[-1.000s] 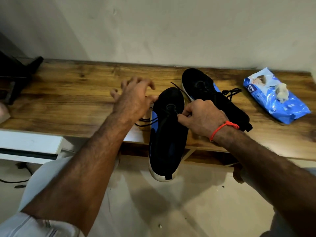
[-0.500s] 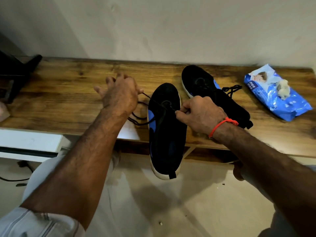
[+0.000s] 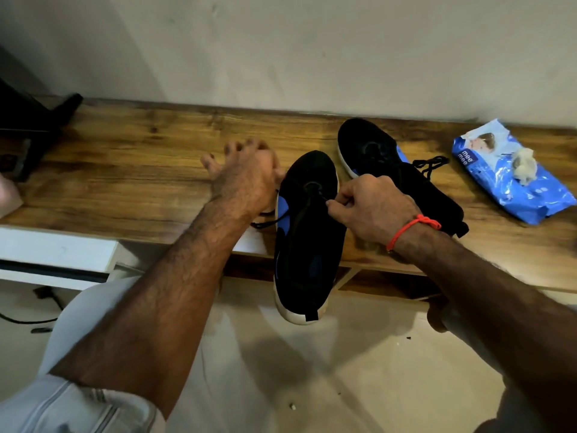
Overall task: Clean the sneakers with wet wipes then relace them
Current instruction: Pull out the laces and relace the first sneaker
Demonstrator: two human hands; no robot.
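- At the front edge of the wooden table, the near sneaker lies sole down, toe toward twelve o'clock and heel hanging out past the edge toward six; I read this as the relacing step, with wiping seemingly done.
- My right hand is curled shut on the black lace, thumb and forefinger pinching it just at three o'clock of the top eyelet.
- My left hand sits at nine o'clock of the same shoe, fingers spread and loosely bent; whether it holds the other lace run I cannot tell, since the back of the hand hides the fingertips. Loose lace loops trail out beneath its wrist toward seven o'clock.
- Next, in my judgement, the pinched end must be steered into the following eyelet while the left hand steadies the shoe or takes up slack; the overhanging heel could tip if pulled hard.
- The second sneaker rests at one o'clock of the first, close beside it, its lace ends bunched on the far side.
- A blue wet wipes pack lies well apart at three o'clock, a crumpled wipe on top.
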